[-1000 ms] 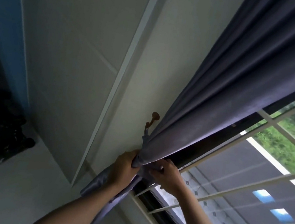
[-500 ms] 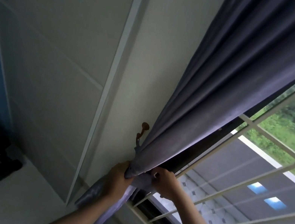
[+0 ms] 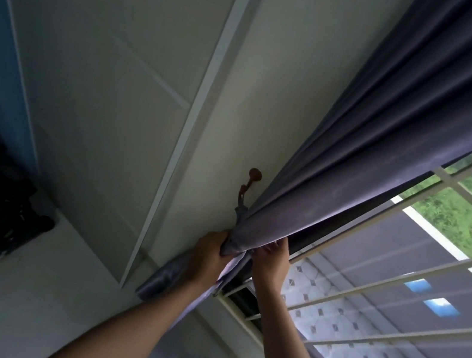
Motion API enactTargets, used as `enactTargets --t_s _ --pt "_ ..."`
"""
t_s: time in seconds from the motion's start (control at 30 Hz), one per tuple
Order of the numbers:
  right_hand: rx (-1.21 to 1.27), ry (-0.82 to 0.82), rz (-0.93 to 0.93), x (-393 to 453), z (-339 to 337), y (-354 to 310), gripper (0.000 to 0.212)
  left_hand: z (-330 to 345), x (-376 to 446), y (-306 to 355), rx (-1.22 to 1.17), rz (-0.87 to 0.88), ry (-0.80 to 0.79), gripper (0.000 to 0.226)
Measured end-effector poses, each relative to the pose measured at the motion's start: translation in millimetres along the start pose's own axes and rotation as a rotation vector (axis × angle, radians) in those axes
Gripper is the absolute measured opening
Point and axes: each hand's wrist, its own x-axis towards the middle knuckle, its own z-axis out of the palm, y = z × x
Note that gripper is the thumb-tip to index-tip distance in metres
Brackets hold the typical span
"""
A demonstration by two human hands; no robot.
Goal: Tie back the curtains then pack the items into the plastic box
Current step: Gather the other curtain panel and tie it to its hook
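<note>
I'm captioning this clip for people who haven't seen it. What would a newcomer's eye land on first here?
First, the grey curtain sweeping down from the upper right, gathered to a bunch at centre where the left hand grips it and the right hand touches its edge. Just above sits a brown wall hook. To the right, the white window grille stands bright against greenery outside.

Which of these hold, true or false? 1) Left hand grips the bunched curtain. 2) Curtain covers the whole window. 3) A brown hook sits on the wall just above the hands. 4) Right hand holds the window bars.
1) True: the left hand has its fingers curled round the gathered curtain.
2) False: the curtain is pulled aside; the white window bars and the outdoors show.
3) True: the brown hook sits on the wall above both hands.
4) False: the right hand is on the curtain fabric, not the bars.
</note>
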Motion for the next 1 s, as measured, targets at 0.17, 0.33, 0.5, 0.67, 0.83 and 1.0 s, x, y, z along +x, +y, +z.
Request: enactTargets --t_s 0.17,0.33,0.5,0.67,0.83,1.0 --pt "0.384 -0.046 0.168 1 6 10 0.057 -4 1 -10 0.014 0.067 -0.041 0.034" --pt "0.488 -0.086 0.217 7 5 6 0.052 -15 2 -7 -0.058 0.142 -0.139 0.035" --pt "0.578 -0.150 0.230 12 2 8 0.050 -21 12 0 0.004 0.230 -0.234 0.084" --pt "0.611 -0.224 0.196 8 -4 4 0.047 -26 42 7 0.079 0.078 -0.590 0.104" --pt "0.553 -0.248 0.216 1 -11 4 0.042 -5 44 0 0.220 0.219 -0.496 0.076" --pt "0.544 -0.256 0.248 -5 -15 5 0.031 -9 44 5 0.102 0.174 -0.510 0.085"
